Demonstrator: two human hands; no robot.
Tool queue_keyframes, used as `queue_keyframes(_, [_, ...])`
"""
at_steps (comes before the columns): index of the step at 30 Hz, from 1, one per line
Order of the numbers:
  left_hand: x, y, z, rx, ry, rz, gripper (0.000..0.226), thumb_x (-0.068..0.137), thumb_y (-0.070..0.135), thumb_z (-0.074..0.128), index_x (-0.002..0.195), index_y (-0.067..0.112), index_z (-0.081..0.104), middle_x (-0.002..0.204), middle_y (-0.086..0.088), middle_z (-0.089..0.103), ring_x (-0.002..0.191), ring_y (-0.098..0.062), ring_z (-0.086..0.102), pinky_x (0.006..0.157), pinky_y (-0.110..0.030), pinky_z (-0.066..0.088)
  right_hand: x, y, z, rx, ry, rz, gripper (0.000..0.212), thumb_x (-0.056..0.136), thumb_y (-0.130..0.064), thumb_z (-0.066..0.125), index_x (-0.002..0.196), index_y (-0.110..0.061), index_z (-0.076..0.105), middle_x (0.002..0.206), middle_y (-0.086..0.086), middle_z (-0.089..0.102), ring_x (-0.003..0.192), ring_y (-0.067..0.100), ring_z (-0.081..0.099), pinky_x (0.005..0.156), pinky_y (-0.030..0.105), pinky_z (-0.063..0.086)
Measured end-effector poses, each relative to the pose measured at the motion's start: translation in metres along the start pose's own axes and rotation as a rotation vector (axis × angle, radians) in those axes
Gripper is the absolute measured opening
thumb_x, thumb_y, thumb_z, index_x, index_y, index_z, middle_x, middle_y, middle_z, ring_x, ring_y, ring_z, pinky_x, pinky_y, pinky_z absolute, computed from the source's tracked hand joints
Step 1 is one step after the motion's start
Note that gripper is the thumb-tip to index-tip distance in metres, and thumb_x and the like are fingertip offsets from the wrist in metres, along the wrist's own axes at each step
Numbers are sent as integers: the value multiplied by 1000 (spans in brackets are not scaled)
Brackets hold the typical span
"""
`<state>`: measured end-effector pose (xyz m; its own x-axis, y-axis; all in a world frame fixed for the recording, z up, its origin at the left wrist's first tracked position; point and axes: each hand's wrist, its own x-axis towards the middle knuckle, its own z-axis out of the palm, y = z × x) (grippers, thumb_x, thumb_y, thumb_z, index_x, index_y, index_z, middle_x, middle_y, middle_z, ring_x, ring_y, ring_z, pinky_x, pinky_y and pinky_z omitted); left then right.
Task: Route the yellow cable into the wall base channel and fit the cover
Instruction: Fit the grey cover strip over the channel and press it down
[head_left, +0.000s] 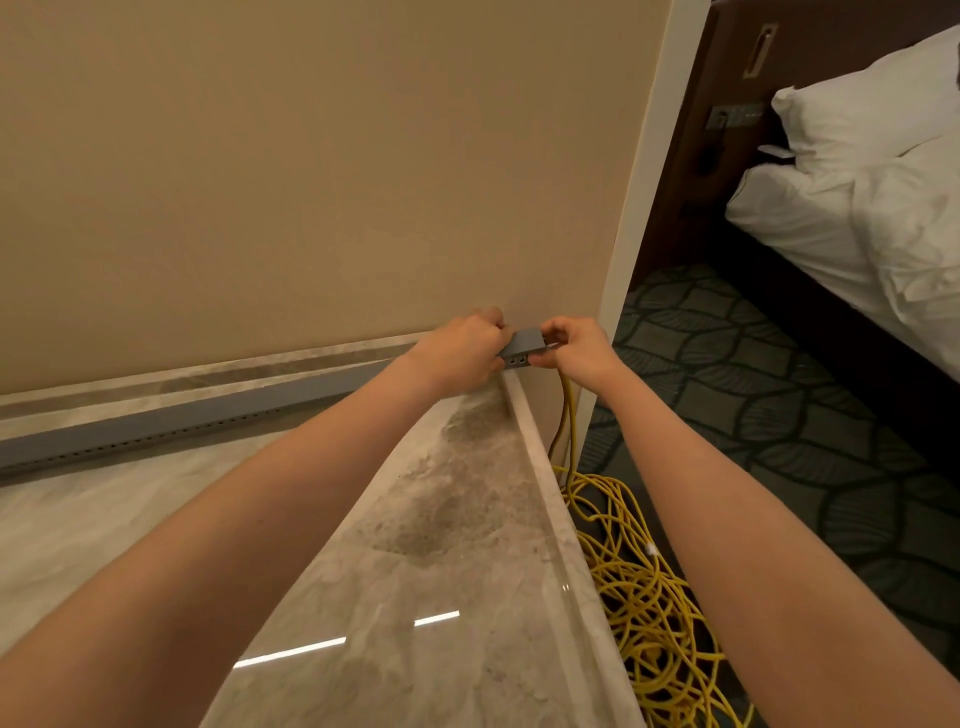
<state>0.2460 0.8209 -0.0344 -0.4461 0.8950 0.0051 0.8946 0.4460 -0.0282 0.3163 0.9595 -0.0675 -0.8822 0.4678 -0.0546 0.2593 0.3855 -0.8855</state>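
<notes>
A long grey channel (156, 423) with a row of small holes runs along the base of the beige wall, its right end (524, 347) near the wall corner. My left hand (462, 353) grips that end from the left. My right hand (574, 351) pinches the yellow cable (567, 415) right at the channel's end. From there the cable drops down the corner to a tangled yellow coil (649, 597) on the floor. I cannot tell whether the cover is on at this end.
A polished marble ledge (441, 545) lies under my arms, its raised edge beside the coil. Dark patterned carpet (779, 415) spreads to the right. A bed with white bedding (872, 197) stands at the far right, past the white corner trim (639, 208).
</notes>
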Motion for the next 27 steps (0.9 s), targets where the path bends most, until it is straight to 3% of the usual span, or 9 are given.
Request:
queue_keyframes(2, [4, 3, -3, -1, 21, -21, 35, 95, 16, 48, 127, 4, 50, 124, -16, 47, 108, -34, 52, 88, -40, 43, 0, -1, -2, -15, -14, -2, 32, 80, 8, 64, 112, 6, 61, 105, 18, 63, 94, 16, 51, 53, -2, 41])
queue_keyframes(5, [9, 3, -10, 8, -21, -50, 34, 94, 14, 48, 126, 3, 52, 124, -17, 47, 108, -35, 53, 86, -39, 42, -1, -3, -3, -20, -32, 14, 36, 81, 6, 65, 116, 3, 61, 117, 21, 64, 95, 16, 53, 67, 13, 44])
queue_keyframes(10, [16, -2, -10, -13, -119, -44, 32, 93, 17, 51, 121, 2, 58, 120, -17, 50, 107, -34, 54, 89, -39, 44, -3, -5, -7, 33, -70, 64, 46, 81, 5, 66, 125, 1, 53, 124, 19, 62, 118, 26, 56, 86, 22, 41])
queue_keyframes(19, [18, -12, -3, -76, -92, -18, 35, 87, 21, 60, 117, 4, 62, 116, -15, 56, 108, -31, 54, 91, -36, 44, -3, 0, -9, 58, -41, 90, 46, 78, -1, 72, 121, 1, 57, 121, 18, 62, 116, 26, 57, 88, 22, 42])
queue_keyframes(27, [18, -8, 1, -71, -54, -18, 34, 88, 20, 58, 118, 5, 62, 114, -15, 55, 105, -32, 55, 87, -37, 45, -4, 6, -9, 134, -51, 96, 44, 84, 6, 62, 127, 3, 53, 126, 23, 60, 118, 27, 57, 93, 21, 44])
